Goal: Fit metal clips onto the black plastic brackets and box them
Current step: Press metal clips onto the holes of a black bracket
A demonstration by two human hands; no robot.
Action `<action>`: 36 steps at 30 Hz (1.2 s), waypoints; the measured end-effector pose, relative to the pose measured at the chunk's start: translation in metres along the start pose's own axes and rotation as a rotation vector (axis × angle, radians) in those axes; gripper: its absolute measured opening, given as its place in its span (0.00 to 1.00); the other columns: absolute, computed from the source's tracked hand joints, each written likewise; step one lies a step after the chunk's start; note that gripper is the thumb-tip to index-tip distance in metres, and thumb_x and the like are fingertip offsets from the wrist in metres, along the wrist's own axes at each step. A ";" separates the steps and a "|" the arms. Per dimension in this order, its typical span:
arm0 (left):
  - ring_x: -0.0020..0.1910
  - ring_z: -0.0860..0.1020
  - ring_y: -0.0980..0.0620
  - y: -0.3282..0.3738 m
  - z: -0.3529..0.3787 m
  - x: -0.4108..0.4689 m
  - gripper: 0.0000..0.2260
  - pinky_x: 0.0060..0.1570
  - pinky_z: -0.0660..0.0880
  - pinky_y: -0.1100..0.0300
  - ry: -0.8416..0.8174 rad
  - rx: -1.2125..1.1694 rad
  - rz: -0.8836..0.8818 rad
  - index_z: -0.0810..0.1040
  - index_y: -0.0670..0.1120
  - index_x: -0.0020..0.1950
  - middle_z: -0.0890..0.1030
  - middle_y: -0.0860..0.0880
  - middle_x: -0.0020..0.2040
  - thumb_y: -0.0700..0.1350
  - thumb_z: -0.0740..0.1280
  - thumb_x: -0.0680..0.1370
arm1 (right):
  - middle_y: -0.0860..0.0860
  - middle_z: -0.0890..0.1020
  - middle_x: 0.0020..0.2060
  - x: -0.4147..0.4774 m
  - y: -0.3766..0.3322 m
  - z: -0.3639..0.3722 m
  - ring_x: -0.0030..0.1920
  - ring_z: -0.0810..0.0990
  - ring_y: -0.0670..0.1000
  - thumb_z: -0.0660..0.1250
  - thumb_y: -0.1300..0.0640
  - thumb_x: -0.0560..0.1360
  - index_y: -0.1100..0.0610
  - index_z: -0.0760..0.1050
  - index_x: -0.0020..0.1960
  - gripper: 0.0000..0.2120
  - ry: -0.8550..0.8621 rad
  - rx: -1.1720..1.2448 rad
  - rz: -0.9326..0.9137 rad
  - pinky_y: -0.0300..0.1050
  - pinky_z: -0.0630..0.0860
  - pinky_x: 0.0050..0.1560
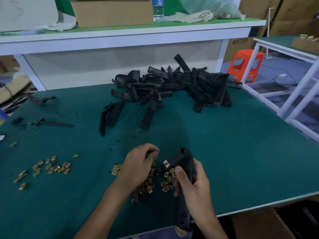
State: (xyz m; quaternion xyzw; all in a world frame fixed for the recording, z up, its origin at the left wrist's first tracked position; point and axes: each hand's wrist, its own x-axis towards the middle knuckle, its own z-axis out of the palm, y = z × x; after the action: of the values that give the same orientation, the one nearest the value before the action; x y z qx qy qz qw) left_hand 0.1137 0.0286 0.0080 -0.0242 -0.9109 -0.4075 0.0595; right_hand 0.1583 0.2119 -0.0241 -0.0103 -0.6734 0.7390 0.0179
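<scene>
- Green bench mat [241, 152] carries all the work;
- right hand [193, 185] is wrapped round the middle of a black bracket [183, 157], thumb on its face; one metal clip [166, 163] already sits on its left edge;
- its long axis runs from the near table edge away from the person, far end leaning left;
- left hand [138, 163], just left of that end, curls its fingers into the clip pile [146, 185]; whether one is pinched I cannot tell;
- bracket heap [172, 87] lies well beyond.

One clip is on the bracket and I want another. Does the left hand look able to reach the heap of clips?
Probably yes: the left hand sits right over the heap of clips, fingers curled down into it, nothing covering them. The right hand holds the bracket off to the side.
</scene>
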 end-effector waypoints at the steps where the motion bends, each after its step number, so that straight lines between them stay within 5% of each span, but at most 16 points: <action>1: 0.50 0.78 0.64 0.001 -0.003 -0.001 0.06 0.46 0.71 0.72 -0.004 -0.057 -0.012 0.79 0.57 0.52 0.82 0.63 0.46 0.46 0.64 0.83 | 0.57 0.81 0.34 0.000 0.000 0.000 0.30 0.79 0.55 0.71 0.45 0.76 0.42 0.76 0.57 0.10 -0.003 -0.001 -0.002 0.47 0.76 0.31; 6: 0.43 0.80 0.59 0.008 -0.012 -0.005 0.06 0.41 0.73 0.71 -0.047 -0.237 -0.056 0.76 0.60 0.53 0.83 0.55 0.44 0.49 0.62 0.84 | 0.57 0.81 0.33 0.000 0.000 0.000 0.29 0.78 0.55 0.70 0.47 0.78 0.40 0.76 0.56 0.08 -0.022 -0.012 -0.002 0.46 0.77 0.32; 10: 0.49 0.80 0.62 0.016 -0.012 -0.008 0.08 0.46 0.73 0.73 -0.062 -0.383 -0.106 0.82 0.60 0.51 0.84 0.58 0.49 0.47 0.66 0.82 | 0.57 0.80 0.33 0.000 0.002 0.000 0.29 0.78 0.55 0.70 0.47 0.78 0.40 0.76 0.56 0.08 -0.025 -0.025 -0.006 0.48 0.76 0.32; 15: 0.54 0.83 0.58 0.028 -0.008 -0.011 0.11 0.54 0.77 0.65 -0.093 -0.599 -0.165 0.82 0.57 0.59 0.86 0.53 0.51 0.43 0.69 0.81 | 0.55 0.80 0.33 0.001 0.002 0.001 0.29 0.78 0.53 0.71 0.44 0.75 0.40 0.76 0.56 0.11 -0.057 -0.028 -0.020 0.47 0.76 0.31; 19: 0.50 0.84 0.54 0.037 0.000 -0.014 0.07 0.52 0.79 0.64 -0.120 -0.732 -0.223 0.86 0.49 0.54 0.87 0.48 0.49 0.40 0.70 0.79 | 0.56 0.81 0.34 -0.001 0.002 0.001 0.30 0.79 0.53 0.71 0.47 0.76 0.40 0.76 0.57 0.10 -0.077 -0.047 -0.039 0.46 0.76 0.30; 36: 0.53 0.84 0.43 0.032 0.002 -0.015 0.06 0.60 0.79 0.49 -0.105 -0.922 -0.358 0.86 0.43 0.52 0.86 0.40 0.51 0.37 0.71 0.78 | 0.55 0.81 0.33 0.004 0.007 -0.003 0.27 0.78 0.54 0.67 0.45 0.80 0.35 0.73 0.63 0.13 -0.183 -0.186 -0.057 0.47 0.77 0.31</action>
State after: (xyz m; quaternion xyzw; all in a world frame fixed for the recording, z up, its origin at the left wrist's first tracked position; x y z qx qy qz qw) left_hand 0.1317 0.0518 0.0281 0.0883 -0.6275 -0.7700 -0.0741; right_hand 0.1542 0.2144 -0.0312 0.0749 -0.7378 0.6704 -0.0234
